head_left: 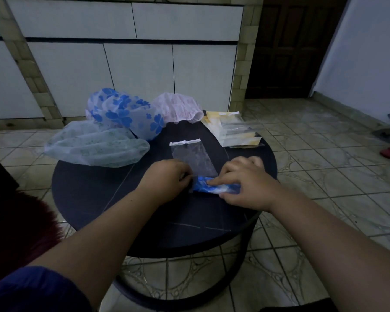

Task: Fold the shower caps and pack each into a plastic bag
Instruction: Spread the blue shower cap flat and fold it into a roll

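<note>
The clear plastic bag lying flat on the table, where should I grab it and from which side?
Pinch the clear plastic bag at its white header strip on the far end, coming from above and behind. That strip is the stiffest part and lies clear of the left hand, right hand and folded blue shower cap.

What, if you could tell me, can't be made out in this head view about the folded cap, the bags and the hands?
- Folded blue cap: its ends are covered by the left hand and right hand, so how neatly it is folded is unclear.
- Clear bag: its near mouth lies behind both hands; whether it is open is hidden.
- Bag stack: dim and small; the count cannot be told.
- Round table: its far edge is hidden by the unfolded caps.
</note>
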